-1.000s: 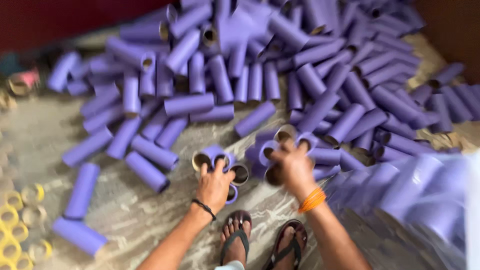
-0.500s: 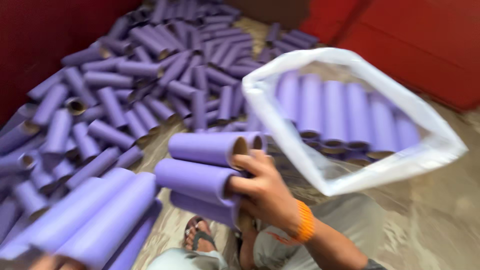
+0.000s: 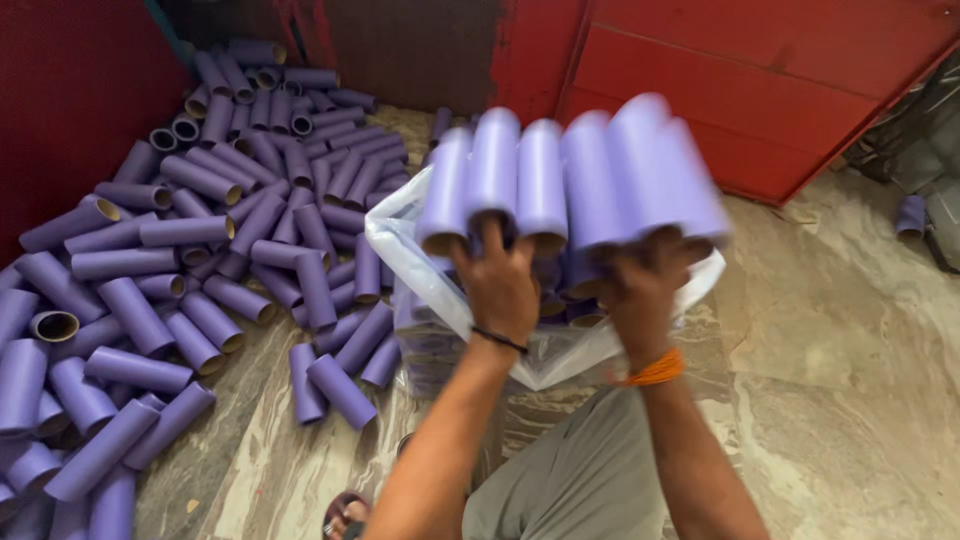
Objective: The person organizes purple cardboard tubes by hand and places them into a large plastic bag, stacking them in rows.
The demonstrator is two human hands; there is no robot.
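1. Purple tubes (image 3: 570,175), bunched side by side, are held aloft above a clear plastic bag (image 3: 400,245).
2. Fingers of the left hand (image 3: 497,280) and right hand (image 3: 640,290) are hooked into the tubes' open ends.
3. More tubes (image 3: 200,250) are strewn across the marbled floor (image 3: 850,340).

tubes (image 3: 560,170): purple | bag (image 3: 420,270): clear-white | wall (image 3: 760,80): red | floor (image 3: 850,340): veined beige
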